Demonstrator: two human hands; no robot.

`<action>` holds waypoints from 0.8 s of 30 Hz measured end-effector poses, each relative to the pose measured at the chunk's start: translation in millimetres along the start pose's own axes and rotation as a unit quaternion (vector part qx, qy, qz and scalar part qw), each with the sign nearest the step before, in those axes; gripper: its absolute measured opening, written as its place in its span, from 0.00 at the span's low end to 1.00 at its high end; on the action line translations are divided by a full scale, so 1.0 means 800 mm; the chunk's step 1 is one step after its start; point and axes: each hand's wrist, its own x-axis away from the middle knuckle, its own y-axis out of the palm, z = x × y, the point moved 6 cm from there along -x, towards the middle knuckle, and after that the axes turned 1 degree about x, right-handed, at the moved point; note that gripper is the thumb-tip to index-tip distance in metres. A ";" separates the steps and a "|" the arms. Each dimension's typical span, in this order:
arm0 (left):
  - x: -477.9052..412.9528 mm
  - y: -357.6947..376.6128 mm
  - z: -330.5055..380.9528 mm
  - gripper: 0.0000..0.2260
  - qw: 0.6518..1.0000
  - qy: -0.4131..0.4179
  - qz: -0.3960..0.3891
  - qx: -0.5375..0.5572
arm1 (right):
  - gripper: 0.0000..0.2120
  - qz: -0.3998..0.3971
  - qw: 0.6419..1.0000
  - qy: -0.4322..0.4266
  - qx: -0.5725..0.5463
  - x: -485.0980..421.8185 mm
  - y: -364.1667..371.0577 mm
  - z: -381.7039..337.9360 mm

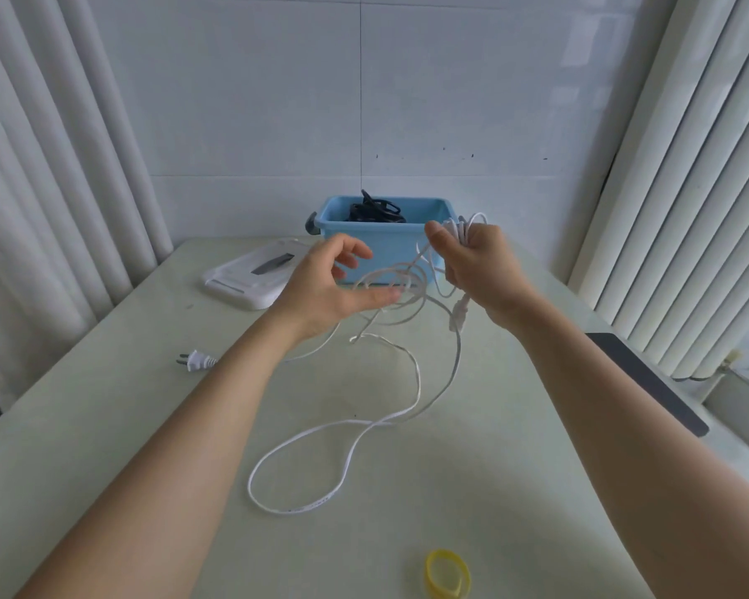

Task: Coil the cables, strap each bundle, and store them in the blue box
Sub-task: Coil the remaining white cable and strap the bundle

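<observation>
R hand (472, 261) grips loops of the white cable (411, 373); L hand (334, 283) spread wide, touching a strand; rest lies loose on table (104, 425) w/ plug (197, 361); loops may tangle if pulled fast.

Glossy blue plastic box (390, 248), smooth white cable (355, 443), matt table (104, 425)

A plain indoor room: white tiled wall (450, 101) beyond the table (104, 425), pale curtains (40, 166) outside the left hand (321, 287) and right hand (478, 265).
</observation>
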 end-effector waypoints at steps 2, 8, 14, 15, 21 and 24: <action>0.002 0.015 0.003 0.28 0.999 0.019 -0.031 -0.027 | 0.23 -0.016 0.999 0.016 -0.046 0.001 0.003 -0.002; -0.001 0.024 -0.005 0.04 0.998 0.042 -0.035 -0.008 | 0.20 -0.046 0.995 0.013 -0.087 -0.003 0.002 0.000; -0.003 -0.020 -0.044 0.04 0.983 -0.064 0.110 0.134 | 0.26 0.085 0.989 0.017 0.122 -0.014 -0.039 0.038; -0.004 -0.021 -0.050 0.04 0.980 -0.078 0.121 0.140 | 0.26 0.102 0.983 0.021 0.148 -0.014 -0.039 0.044; -0.002 -0.003 -0.052 0.08 0.961 -0.128 0.106 0.219 | 0.25 0.107 0.967 0.080 0.219 -0.011 -0.029 0.070; 0.000 0.008 -0.044 0.10 0.931 -0.150 0.023 0.331 | 0.24 0.045 0.979 0.086 0.177 -0.012 -0.019 0.077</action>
